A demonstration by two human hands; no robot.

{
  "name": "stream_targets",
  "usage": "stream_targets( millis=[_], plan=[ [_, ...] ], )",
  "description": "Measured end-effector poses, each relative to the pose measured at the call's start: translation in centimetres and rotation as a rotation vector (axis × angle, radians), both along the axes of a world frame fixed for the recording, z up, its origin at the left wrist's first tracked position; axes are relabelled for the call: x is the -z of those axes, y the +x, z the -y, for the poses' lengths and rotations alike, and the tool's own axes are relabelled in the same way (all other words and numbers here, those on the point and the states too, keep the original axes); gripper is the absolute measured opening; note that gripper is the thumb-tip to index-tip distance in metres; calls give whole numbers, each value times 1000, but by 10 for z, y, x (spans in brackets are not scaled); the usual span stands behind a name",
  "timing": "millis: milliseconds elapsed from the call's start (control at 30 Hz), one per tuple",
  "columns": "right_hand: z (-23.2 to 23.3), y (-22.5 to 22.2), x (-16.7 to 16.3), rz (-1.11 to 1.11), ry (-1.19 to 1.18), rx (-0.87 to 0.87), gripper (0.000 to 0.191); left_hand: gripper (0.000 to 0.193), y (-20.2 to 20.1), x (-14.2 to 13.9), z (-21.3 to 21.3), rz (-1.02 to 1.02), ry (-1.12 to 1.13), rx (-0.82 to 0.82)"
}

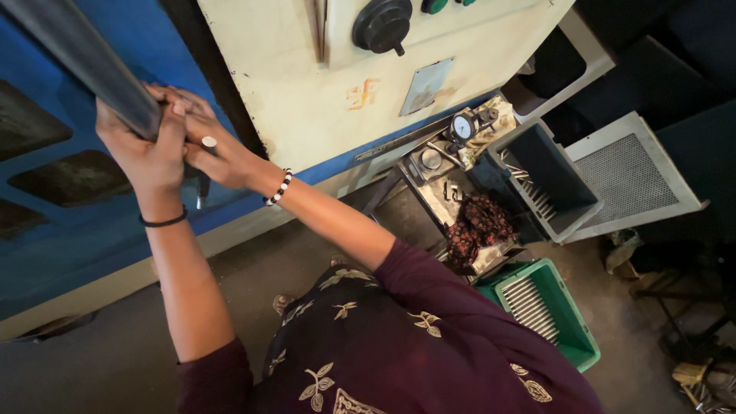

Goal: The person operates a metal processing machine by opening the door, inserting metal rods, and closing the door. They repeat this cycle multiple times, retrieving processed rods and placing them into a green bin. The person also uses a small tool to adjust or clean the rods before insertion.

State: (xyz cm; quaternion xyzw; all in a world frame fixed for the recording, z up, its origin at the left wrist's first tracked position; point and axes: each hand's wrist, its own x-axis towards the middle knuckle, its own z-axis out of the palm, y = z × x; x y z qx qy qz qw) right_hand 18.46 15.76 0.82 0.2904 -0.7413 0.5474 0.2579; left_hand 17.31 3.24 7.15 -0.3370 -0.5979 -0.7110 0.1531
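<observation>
In the upper left of the frame, both hands meet on a long grey metal bar (84,57) that runs diagonally from the top left corner down toward the frame's centre. The left hand (142,149) is clenched around the bar's lower end from below, its grip fully wrapping the bar. The right hand (207,146) lies just beside it, fingers pressed against the same end; whether it clasps the bar or only steadies it I cannot tell. The bar's long axis thus leads up and away to the left from both hands, with the left hand the nearer.

Behind stands a cream machine panel (322,100) with a black knob (382,25). At right centre sit a small pressure gauge (462,126), a dark grey bin (556,180) and a green crate (556,314) holding slim metal rods (529,303).
</observation>
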Motion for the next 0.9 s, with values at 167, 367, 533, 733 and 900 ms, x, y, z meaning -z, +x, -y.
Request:
stream_targets(
  millis=[167, 367, 533, 733, 900],
  plan=[
    [1, -1, 1, -8, 15, 35, 62, 19, 4, -9, -2, 12, -31, -41],
    [2, -1, 2, 7, -26, -1, 63, 20, 6, -12, -3, 26, 14, 0],
    [0, -1, 1, -36, 36, 21, 60, 20, -1, 0, 0, 30, 19, 8],
    [-4, -2, 6, -56, 20, 5, 54, 21, -8, 12, 5, -8, -13, -12],
    [-8, -8, 21, 21, -100, -85, 45, 25, -9, 11, -1, 22, 15, -18]
  ],
)
